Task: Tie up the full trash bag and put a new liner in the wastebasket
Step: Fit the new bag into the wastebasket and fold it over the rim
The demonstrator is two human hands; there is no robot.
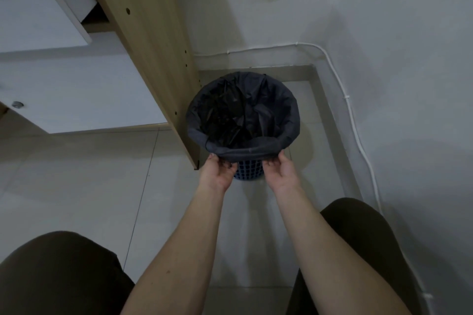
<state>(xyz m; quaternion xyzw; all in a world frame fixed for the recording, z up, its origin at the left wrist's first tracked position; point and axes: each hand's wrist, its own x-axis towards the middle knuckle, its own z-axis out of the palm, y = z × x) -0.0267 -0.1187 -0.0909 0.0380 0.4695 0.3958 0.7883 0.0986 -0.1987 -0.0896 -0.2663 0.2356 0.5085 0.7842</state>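
A blue lattice wastebasket (249,171) stands on the tiled floor in the corner beside a wooden panel. A dark grey liner bag (291,115) is folded over its rim, with crumpled black plastic down inside. My left hand (218,172) pinches the folded liner edge at the near left of the rim. My right hand (282,170) pinches the same edge at the near right. Both hands sit just below the rim, fingers curled under the plastic. Most of the basket's wall is hidden by the liner and my hands.
A tall wooden panel (158,59) of a desk or cabinet rises right next to the basket's left side. White walls close the corner behind and to the right, with a white cable (358,140) running along them. My knees (58,273) frame the bottom of the view.
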